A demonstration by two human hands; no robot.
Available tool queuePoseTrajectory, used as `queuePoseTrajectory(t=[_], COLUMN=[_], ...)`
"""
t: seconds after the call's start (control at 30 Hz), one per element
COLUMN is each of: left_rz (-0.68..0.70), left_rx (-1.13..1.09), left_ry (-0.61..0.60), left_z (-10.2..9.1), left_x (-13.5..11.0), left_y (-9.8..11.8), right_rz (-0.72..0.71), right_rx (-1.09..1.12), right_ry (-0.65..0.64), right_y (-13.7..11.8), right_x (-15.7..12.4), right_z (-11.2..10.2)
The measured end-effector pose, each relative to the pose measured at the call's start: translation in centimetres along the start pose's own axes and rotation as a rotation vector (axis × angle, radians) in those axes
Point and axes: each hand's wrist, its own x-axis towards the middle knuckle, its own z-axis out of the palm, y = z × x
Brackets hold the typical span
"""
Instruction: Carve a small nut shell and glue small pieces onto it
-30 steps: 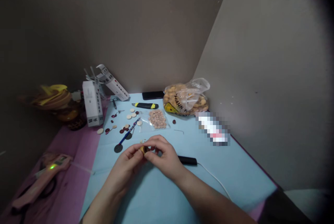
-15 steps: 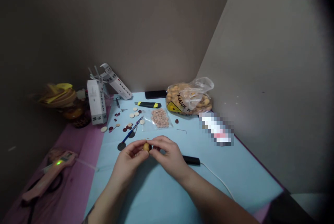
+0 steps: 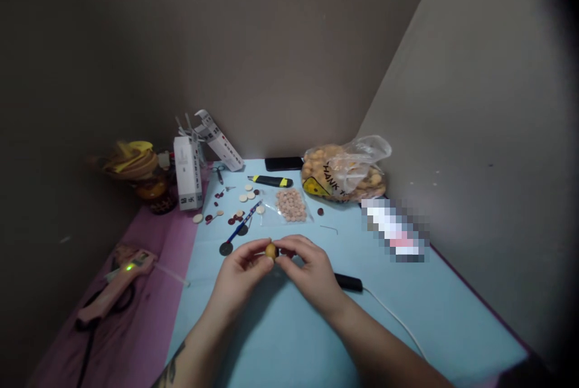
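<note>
A small round yellow-brown ball [image 3: 271, 251], perhaps a nut or a bead, is held between my two hands above the blue table covering. My left hand [image 3: 244, 270] is closed, pinching the ball from the left between thumb and fingers. From the other side, my right hand [image 3: 310, 270] is also closed, its thumb and fingertips at the ball. Something small and dark shows at the ball's right side; I cannot make out what it is. Just beyond the hands lies a blue pen-like tool [image 3: 244, 222], near dark discs [image 3: 226, 248].
Behind are a clear packet of small pale balls [image 3: 292, 205], a yellow-black utility knife [image 3: 270, 181], a black phone [image 3: 283, 163] and a plastic bag of brown balls [image 3: 341, 174]. White boxes [image 3: 187, 174] and a pink glue gun [image 3: 117, 288] lie left. A black corded device [image 3: 348, 282] sits right.
The whole view has swung a little to the left, so everything appears further right. Both hands keep hold of the ball, with hardly any change in their grip.
</note>
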Motion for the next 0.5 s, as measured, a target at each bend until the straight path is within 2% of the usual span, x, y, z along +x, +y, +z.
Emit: queuePoseTrajectory(t=[0.33, 0.5], left_rz=[0.009, -0.006], left_rx=[0.024, 0.027], left_ry=[-0.008, -0.033], left_z=[0.03, -0.25], left_x=[0.04, 0.46], left_y=[0.00, -0.50], right_rz=[-0.024, -0.094], right_rx=[-0.036, -0.069], right_ry=[0.015, 0.029], right_y=[0.07, 0.27], right_x=[0.04, 0.02], right_z=[0.15, 0.25])
